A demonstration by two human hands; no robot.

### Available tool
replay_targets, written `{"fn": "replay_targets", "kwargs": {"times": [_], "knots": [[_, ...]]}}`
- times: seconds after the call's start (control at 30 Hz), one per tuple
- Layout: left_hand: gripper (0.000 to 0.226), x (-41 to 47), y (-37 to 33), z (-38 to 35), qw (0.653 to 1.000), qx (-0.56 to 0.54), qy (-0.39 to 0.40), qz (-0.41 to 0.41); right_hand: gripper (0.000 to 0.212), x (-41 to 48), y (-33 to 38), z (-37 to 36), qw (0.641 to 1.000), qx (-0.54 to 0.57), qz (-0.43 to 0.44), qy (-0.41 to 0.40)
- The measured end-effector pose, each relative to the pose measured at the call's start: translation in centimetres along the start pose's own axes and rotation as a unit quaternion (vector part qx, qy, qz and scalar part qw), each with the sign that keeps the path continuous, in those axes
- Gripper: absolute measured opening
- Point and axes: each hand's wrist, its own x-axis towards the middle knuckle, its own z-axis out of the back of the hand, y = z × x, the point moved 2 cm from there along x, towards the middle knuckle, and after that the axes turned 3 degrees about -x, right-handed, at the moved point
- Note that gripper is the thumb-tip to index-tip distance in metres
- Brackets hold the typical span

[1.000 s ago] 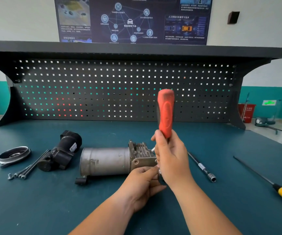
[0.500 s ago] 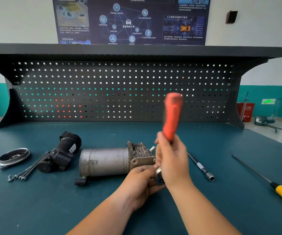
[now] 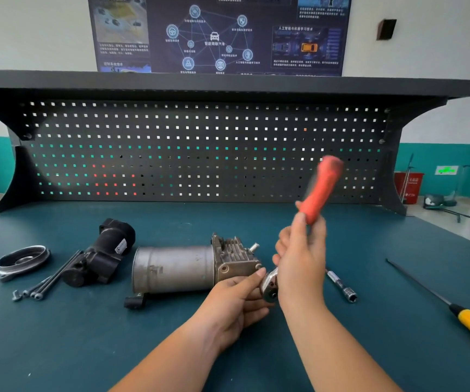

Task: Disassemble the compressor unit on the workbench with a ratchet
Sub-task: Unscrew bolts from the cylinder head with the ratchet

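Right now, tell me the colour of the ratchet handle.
The ratchet handle is orange-red, motion-blurred; the head view shows it.

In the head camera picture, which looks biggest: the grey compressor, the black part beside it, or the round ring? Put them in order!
1. grey compressor, clearly biggest.
2. black part.
3. round ring, smallest; it lies flat and is seen slanted, so it may look smaller than it is.

Two bare forearms are shown, uncovered along their whole visible length, ending in a bare left hand [image 3: 236, 298] and right hand [image 3: 298, 258] beside the compressor unit's [image 3: 177, 267] finned end.
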Motion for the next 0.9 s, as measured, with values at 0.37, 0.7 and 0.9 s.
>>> {"fn": "replay_targets", "kwargs": {"times": [0.37,0.7,0.9], "knots": [[0.034,-0.3,-0.2,0.0,0.995,-0.060,0.068,-0.046,0.032,-2.2,-0.9,-1.7,0.874,-0.283,0.169,0.358],[0.017,0.8,0.2,0.3,1.000,0.014,-0.011,-0.013,0.021,0.2,-0.4,1.4,0.964,0.146,-0.140,-0.172],[0.013,-0.1,0.2,-0.1,1.000,0.001,0.027,0.014,0.020,0.4,-0.5,0.7,0.994,0.036,-0.066,-0.080]]}}
